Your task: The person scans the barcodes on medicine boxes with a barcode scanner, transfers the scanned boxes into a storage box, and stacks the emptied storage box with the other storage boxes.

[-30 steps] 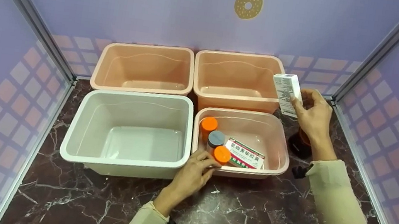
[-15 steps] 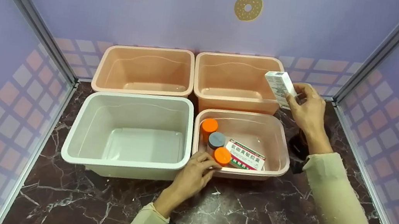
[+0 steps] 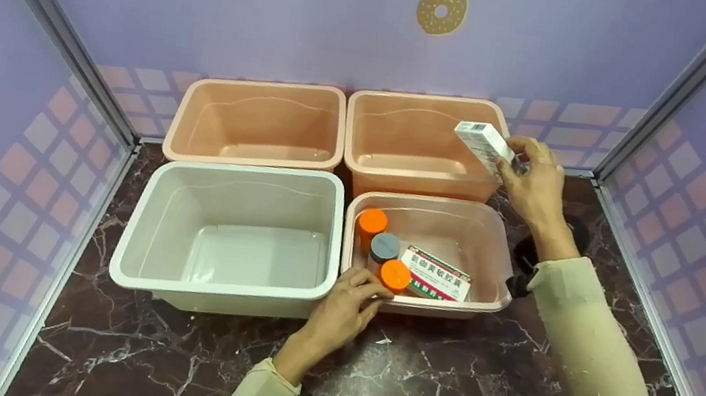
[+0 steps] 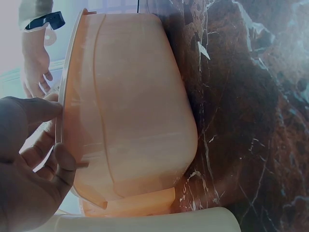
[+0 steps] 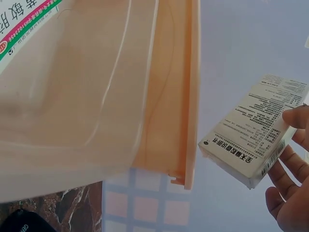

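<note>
Pinching a white box (image 3: 486,145) in the right hand (image 3: 536,186): thumb on one broad printed side, fingers on the opposite side and the edge, clamped on it. Box is off the table (image 3: 438,376), tilted, dense small print plus a barcode. Clock directions from the centre of the front pink bin (image 3: 479,260), head view: box between 12 and 1, overlapping the right part of the back right bin (image 3: 409,140); right hand between 1 and 2.

Left hand (image 3: 343,304) at 8, pinching the front pink bin's rim.

Inside that bin: far orange-capped bottle (image 3: 372,223) at 10, grey-capped bottle (image 3: 385,248) at 9, near orange-capped bottle (image 3: 394,276) between 7 and 8, just beside the left fingertips; red-and-green-banded carton (image 3: 436,272) near 6, print up.

Grey-white bin (image 3: 242,203) at 9, back left bin (image 3: 267,118) at 10, back right bin at 12. Dark object (image 3: 527,252) at 3, partly behind right wrist, identity unclear.
</note>
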`<action>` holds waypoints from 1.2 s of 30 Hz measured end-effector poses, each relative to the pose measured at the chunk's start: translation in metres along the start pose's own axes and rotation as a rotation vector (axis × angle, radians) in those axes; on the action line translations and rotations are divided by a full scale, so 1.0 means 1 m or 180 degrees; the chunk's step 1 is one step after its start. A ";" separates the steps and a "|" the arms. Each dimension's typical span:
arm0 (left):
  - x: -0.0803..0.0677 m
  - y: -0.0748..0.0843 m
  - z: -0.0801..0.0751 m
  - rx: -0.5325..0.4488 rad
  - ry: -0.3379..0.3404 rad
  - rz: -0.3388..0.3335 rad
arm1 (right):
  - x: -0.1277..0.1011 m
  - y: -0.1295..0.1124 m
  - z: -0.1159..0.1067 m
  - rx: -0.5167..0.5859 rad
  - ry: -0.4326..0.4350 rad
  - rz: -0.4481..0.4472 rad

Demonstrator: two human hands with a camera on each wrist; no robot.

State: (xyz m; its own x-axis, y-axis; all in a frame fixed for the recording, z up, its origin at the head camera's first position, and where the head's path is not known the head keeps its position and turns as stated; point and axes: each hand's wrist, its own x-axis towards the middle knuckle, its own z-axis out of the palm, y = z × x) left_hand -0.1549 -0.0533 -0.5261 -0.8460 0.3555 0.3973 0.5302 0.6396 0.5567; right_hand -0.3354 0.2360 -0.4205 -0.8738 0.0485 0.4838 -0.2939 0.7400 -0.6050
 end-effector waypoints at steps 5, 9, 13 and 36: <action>-0.001 0.000 0.000 -0.0014 -0.0001 -0.0020 | 0.001 0.001 0.009 -0.0128 -0.0095 -0.0013; -0.001 0.000 0.000 -0.0021 0.0044 0.0033 | 0.003 0.000 0.015 -0.0205 -0.0140 -0.0091; -0.001 -0.001 0.000 -0.0013 0.0122 0.0132 | 0.005 0.002 0.021 -0.0271 -0.0160 -0.0217; -0.002 -0.002 0.002 -0.0009 0.0162 0.0141 | 0.009 0.009 0.047 -0.0562 -0.0424 -0.0349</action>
State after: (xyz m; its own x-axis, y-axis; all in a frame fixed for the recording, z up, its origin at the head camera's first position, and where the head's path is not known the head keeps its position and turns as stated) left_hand -0.1547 -0.0541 -0.5297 -0.8178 0.3483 0.4582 0.5673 0.6220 0.5397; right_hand -0.3636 0.2118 -0.4511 -0.8872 -0.1189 0.4458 -0.3279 0.8423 -0.4279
